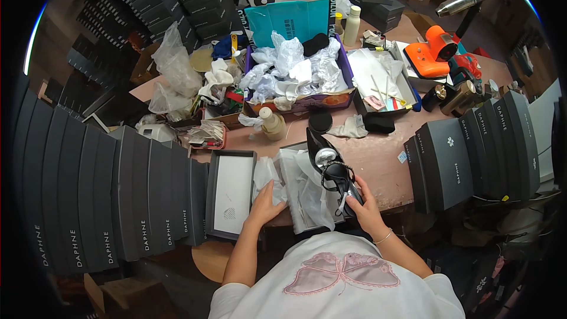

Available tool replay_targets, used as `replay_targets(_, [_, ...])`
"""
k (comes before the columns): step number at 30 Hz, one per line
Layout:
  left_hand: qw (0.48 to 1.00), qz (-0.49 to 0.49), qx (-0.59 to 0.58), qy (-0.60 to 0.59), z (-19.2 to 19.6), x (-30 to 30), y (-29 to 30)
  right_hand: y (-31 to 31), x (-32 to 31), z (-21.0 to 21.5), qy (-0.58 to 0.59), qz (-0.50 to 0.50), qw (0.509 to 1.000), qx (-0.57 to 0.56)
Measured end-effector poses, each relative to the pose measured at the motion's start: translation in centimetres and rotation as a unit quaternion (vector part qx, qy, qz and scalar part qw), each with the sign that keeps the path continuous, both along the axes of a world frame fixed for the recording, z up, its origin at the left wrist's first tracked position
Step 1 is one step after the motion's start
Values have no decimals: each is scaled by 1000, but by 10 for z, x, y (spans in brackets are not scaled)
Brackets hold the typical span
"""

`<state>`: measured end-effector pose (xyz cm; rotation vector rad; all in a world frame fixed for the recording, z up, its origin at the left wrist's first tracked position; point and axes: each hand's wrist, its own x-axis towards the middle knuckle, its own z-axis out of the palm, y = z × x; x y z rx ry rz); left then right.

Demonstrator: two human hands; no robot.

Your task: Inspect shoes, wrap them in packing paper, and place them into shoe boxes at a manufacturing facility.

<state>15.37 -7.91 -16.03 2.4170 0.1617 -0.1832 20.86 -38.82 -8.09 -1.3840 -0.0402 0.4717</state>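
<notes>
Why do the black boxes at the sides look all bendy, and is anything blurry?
Head view: the fisheye lens curves the black boxes near the rim, and the corners go dark. Light is even and soft; the shiny buckle on the black shoe glints. Both hands look sharp.

Shoe packing workshop: stacked black shoeboxes [118, 195], tissue paper [295, 65].

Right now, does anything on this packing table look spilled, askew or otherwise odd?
Nothing looks spilled or damaged. The cluttered pink table has a purple cardboard tray overflowing with crumpled white tissue paper. A small cream plastic bottle lies tipped beside it, cap on.
</notes>
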Motion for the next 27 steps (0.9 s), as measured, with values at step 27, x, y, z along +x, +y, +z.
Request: replay_targets(27, [795,162,-583,49,28,-36,-129,79,49,-34,-407,197,826,-336])
